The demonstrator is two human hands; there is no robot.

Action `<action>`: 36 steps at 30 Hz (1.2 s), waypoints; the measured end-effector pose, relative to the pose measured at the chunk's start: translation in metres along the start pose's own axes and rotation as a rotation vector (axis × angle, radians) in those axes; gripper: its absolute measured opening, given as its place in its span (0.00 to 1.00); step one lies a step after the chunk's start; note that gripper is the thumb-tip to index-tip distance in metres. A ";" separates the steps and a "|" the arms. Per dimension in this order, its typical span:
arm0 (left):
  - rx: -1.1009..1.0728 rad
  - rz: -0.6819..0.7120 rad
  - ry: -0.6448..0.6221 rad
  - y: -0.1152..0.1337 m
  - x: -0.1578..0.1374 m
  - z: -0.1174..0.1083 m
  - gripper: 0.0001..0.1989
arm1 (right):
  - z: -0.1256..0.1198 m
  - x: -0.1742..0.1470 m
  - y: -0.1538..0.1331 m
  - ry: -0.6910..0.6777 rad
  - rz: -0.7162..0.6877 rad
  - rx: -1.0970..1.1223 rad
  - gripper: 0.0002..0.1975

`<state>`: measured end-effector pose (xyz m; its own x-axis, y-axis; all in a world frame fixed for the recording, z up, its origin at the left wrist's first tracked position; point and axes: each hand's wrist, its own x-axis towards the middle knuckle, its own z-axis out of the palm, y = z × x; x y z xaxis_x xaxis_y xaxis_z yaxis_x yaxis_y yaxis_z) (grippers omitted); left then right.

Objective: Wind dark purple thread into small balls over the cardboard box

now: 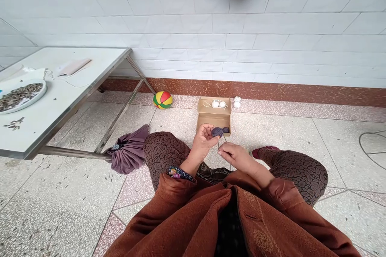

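My left hand is closed on a small ball of dark purple yarn, held between thumb and fingers. A strand runs from the ball down to my right hand, whose thumb and fingers pinch it. Just beyond my hands an open cardboard box stands on the floor. A second dark ball sits in its near right corner, partly behind the strand. White yarn balls lie in the raised lid part, with a loose white thread beside them.
White balls lie right of the box. A striped ball rests by the wall. Left stands a table bearing a plate of seeds. A purple cloth bag hangs at its leg. A wire frame stands far right.
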<state>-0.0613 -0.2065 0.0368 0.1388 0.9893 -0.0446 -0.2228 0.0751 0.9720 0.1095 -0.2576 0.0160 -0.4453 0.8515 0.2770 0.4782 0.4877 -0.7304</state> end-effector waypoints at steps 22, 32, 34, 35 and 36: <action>-0.053 0.022 -0.021 -0.007 0.048 0.003 0.22 | -0.020 0.048 0.018 0.156 0.022 0.029 0.12; -0.073 -0.044 -0.300 -0.022 0.056 0.017 0.23 | -0.071 0.083 0.056 0.312 -0.024 0.090 0.14; -0.091 -0.033 -0.328 -0.022 0.055 0.018 0.22 | -0.065 0.088 0.078 0.327 0.023 0.115 0.16; -0.103 -0.021 -0.300 -0.022 0.055 0.018 0.22 | -0.059 0.089 0.087 0.315 0.049 0.125 0.17; -0.112 -0.008 -0.250 -0.023 0.056 0.017 0.22 | -0.051 0.088 0.094 0.302 0.066 0.131 0.18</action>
<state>-0.0325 -0.1552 0.0156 0.3722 0.9280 0.0195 -0.3242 0.1103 0.9395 0.1541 -0.1266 0.0037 -0.1631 0.9086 0.3846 0.3887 0.4175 -0.8214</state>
